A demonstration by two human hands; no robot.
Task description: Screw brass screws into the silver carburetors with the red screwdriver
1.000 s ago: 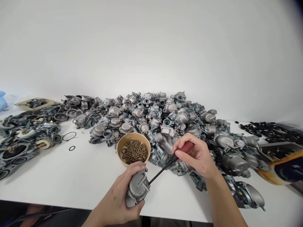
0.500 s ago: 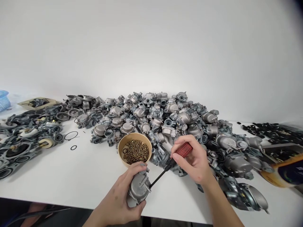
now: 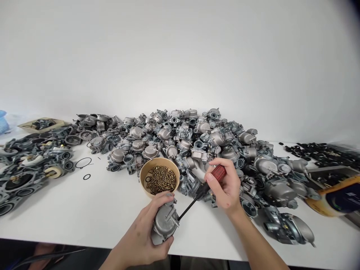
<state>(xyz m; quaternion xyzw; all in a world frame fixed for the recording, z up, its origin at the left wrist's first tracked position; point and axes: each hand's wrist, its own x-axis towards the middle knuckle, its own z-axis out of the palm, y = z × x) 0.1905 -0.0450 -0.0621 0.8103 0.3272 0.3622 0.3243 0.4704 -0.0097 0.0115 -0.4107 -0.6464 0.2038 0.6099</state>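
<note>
A grey metal carburetor (image 3: 165,222) is gripped in my left hand (image 3: 143,233), close to the table's front edge. In my right hand (image 3: 227,187) is the red handle of a screwdriver (image 3: 218,173). Its black shaft slants down to the left, and the tip meets the right side of the carburetor; the exact contact point is too small to make out. Just behind my left hand stands a round tan bowl (image 3: 143,174) full of small brass pieces, with a black ring among them.
Many carburetors (image 3: 184,144) are heaped behind the bowl and to the right. More metal parts (image 3: 25,180) cover the left side. Black rings (image 3: 83,162) lie between. At the far right are a yellow and blue container (image 3: 341,197) and small black parts (image 3: 326,153).
The fingers of my right hand have shifted round the screwdriver handle, which stands slightly steeper. My left hand and the carburetor have hardly moved. The view has shifted slightly.
</note>
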